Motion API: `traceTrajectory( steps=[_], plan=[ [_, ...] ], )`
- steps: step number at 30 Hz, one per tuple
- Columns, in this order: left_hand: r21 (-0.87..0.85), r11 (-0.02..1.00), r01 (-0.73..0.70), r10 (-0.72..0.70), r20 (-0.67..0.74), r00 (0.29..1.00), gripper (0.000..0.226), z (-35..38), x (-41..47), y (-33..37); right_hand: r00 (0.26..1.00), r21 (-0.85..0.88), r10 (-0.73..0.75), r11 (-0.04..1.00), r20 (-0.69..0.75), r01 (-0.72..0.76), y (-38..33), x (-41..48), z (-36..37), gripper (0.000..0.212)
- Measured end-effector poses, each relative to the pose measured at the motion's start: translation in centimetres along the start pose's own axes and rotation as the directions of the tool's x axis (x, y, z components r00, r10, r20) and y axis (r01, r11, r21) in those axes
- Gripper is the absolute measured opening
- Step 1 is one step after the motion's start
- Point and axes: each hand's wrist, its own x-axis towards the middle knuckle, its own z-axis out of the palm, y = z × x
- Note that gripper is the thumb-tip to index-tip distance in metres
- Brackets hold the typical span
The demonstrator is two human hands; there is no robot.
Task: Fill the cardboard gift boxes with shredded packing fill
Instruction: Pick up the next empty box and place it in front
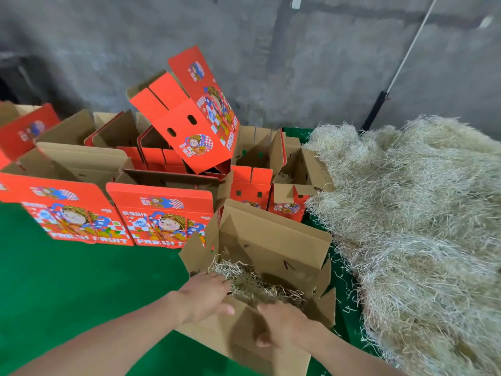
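An open brown cardboard gift box (273, 240) stands in front of me on the green floor, with a layer of pale shredded fill (252, 283) in its bottom. My left hand (206, 294) reaches over the near-left rim, fingers spread down onto the fill. My right hand (284, 324) lies at the near rim and the near flap, its fingers bent into the fill; whether it holds any is hidden. A big heap of the same shredded fill (417, 218) lies to the right.
Several red printed gift boxes (162, 213) stand open in rows behind and to the left. One red box (195, 115) sits tilted on top of them. A grey concrete wall (298, 63) is behind, with a pole (401, 63) leaning on it. Green floor (67, 280) spreads left.
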Motion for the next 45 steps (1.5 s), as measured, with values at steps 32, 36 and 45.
traceTrajectory(
  steps=[32, 36, 45],
  plan=[
    [-0.233, 0.967, 0.107, -0.169, -0.265, 0.949, 0.08, -12.4, 13.0, -13.4, 0.934, -0.022, 0.034, 0.999, -0.356, -0.045, 13.9, 5.7, -9.4, 0.024],
    [-0.275, 0.95, 0.146, -0.263, -0.456, 0.85, 0.064, -12.2, 12.6, -15.0, 0.94, 0.009, 0.008, 1.0, -0.341, -0.005, 12.8, 7.8, -11.6, 0.027],
    [-0.19, 0.976, 0.111, -0.181, -0.41, 0.894, 0.046, -10.9, 11.1, -14.0, 0.897, 0.028, -0.027, 0.999, -0.441, 0.044, 10.9, 10.1, -11.4, 0.062]
  ],
)
